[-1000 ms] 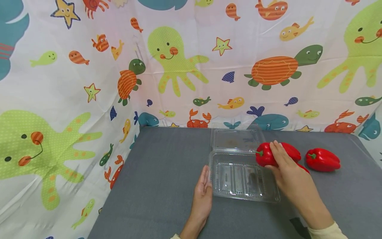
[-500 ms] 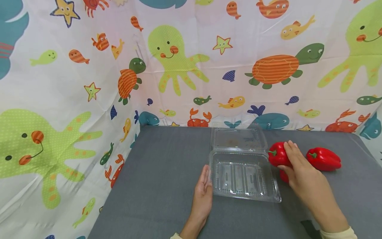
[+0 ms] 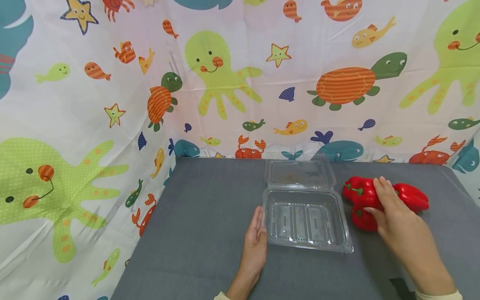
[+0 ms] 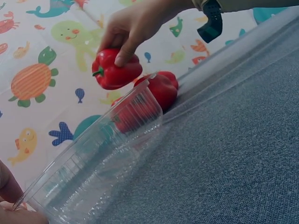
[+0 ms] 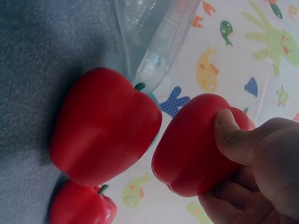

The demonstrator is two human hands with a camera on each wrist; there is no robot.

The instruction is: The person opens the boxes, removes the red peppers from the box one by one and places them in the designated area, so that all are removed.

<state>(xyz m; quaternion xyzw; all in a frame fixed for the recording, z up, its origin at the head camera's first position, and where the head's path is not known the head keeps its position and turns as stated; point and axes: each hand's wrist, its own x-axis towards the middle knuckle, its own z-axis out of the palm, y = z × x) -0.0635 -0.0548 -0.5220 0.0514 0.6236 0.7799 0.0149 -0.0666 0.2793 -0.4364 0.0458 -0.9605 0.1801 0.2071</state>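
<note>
My right hand (image 3: pixel 405 233) grips a red bell pepper (image 3: pixel 369 196), thumb on one side, as the right wrist view shows. This bell pepper (image 4: pixel 119 72) is lifted above other red bell peppers right of a clear plastic clamshell container (image 3: pixel 341 239). One lower bell pepper (image 3: pixel 363 221) lies nearest the container, partly hidden by the hand; another (image 3: pixel 414 198) lies farther right. My left hand (image 3: pixel 255 246) holds the container's left side. In the left wrist view, its rim corner sits between thumb and finger. The container's lid (image 3: pixel 300 173) is folded back.
A grey cloth-covered table (image 3: pixel 198 225) lies beneath everything. A white curtain (image 3: pixel 232 133) printed with sea animals hangs behind and along the left. A black strap (image 4: pixel 211 23) is around the right wrist.
My right hand has moved right with the bell pepper, from over the container's right edge to above the other peppers. The left hand has stayed at the container's left side.
</note>
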